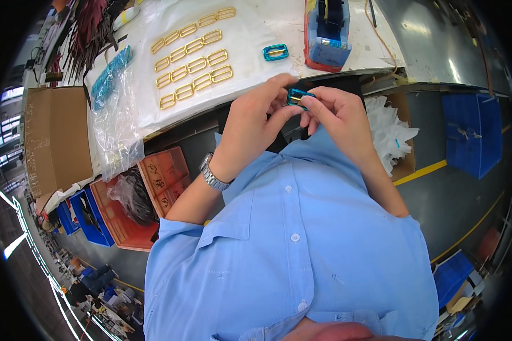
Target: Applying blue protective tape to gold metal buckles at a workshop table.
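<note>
Both hands pinch one teal buckle [297,96], mostly hidden.
Left hand [250,128] and right hand [338,116] grip it; clear bag [115,122] holds teal pieces (blurred).

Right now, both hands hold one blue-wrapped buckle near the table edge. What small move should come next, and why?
Probably peel the teal film off the buckle: the left hand and right hand both pinch it with fingertips, the gold buckles on the white sheet lie bare, and another wrapped buckle waits nearby.

Both hands, left hand [250,128] and right hand [338,113], pinch a blue-wrapped buckle [297,96] above the table edge [347,71], near rows of gold buckles [190,54].
</note>
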The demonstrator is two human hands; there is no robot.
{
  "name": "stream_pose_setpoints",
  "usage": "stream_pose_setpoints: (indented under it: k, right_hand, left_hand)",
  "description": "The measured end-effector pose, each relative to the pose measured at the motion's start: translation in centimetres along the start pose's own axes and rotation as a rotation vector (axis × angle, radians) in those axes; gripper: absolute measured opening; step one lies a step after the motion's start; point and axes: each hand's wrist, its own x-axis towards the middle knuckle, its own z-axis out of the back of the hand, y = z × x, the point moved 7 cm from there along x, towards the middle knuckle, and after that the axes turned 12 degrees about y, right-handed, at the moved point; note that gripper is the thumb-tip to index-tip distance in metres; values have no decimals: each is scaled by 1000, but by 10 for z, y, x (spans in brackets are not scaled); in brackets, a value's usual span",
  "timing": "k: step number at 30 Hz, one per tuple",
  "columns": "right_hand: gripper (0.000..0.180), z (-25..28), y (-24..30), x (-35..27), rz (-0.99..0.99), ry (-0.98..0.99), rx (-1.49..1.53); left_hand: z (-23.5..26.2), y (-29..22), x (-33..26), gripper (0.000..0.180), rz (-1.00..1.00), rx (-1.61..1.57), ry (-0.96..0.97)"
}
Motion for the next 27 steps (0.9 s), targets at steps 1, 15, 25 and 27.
stream_pose_setpoints:
  k: [1, 15, 25, 27]
  right_hand:
    - [22, 1, 0, 1, 0, 1, -1]
    - [26, 18, -17, 9, 64, -21, 222]
    - [20, 23, -20, -1, 27, -29, 195]
    - [21, 33, -7, -7, 84, -116, 168]
  left_hand:
    - [3, -23, 2, 29, -189, 255, -24]
    - [52, -11, 55, 34, -328, 798, -160]
    - [47, 3, 74, 36, -231, 797, -87]
    - [45, 1, 76, 35, -235, 798, -96]
